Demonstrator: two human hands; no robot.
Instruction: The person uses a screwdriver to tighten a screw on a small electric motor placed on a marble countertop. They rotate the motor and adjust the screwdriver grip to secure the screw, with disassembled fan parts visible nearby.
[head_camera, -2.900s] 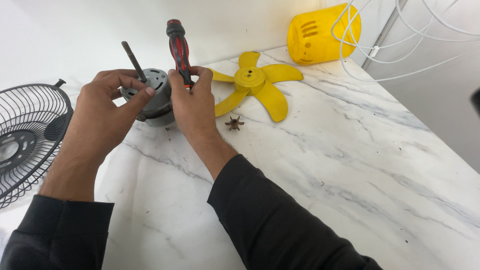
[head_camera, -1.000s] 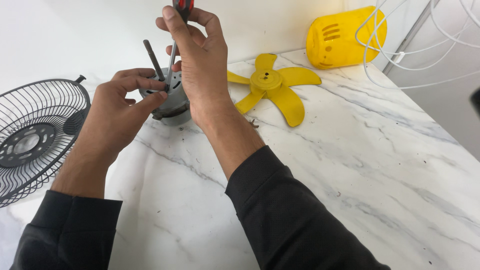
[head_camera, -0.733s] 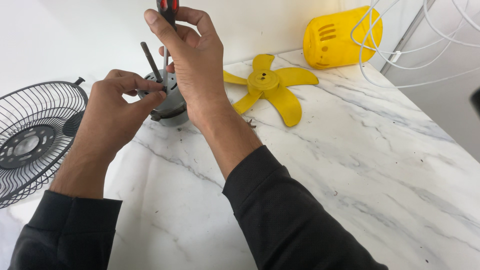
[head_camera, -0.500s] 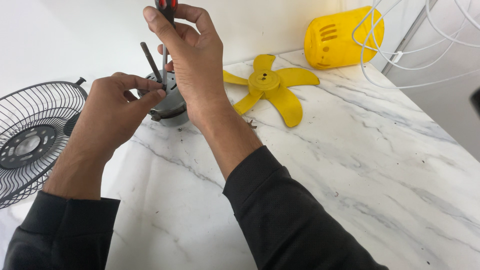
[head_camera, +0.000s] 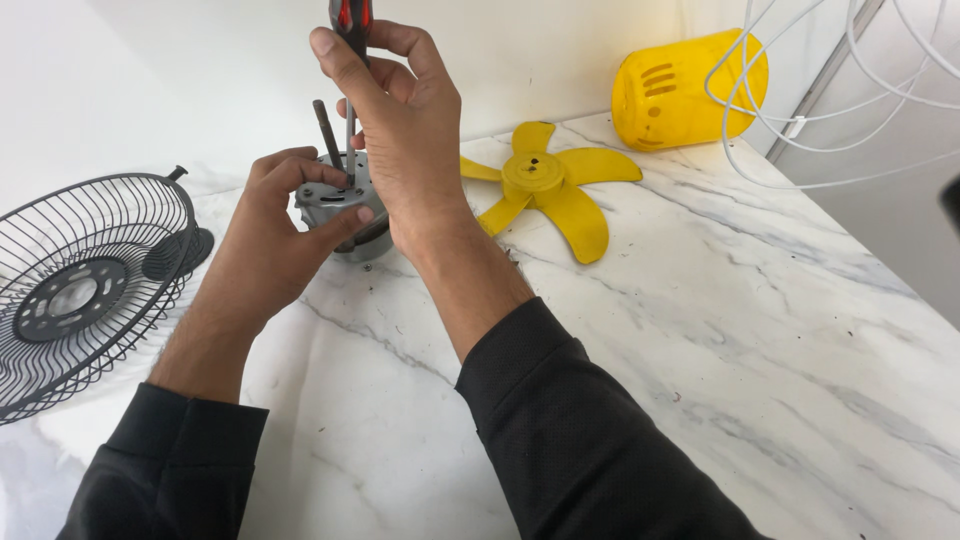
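The marble top (head_camera: 760, 330) lies open to the right and toward the near edge, giving a wide way in. Around the motor (head_camera: 335, 205) room is tight: the left hand (head_camera: 275, 235) wraps it from the left, the right hand (head_camera: 405, 150) stands over it with the screwdriver (head_camera: 350, 60) upright, and the shaft (head_camera: 327, 130) sticks up beside. The grille (head_camera: 85, 290) blocks the left, the blade (head_camera: 550, 190) and yellow cover (head_camera: 685, 90) the far right; cables (head_camera: 830, 90) hang across that corner.

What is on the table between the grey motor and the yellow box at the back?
The yellow fan blade lies flat on the marble table between the motor and the yellow housing, as the head view shows.
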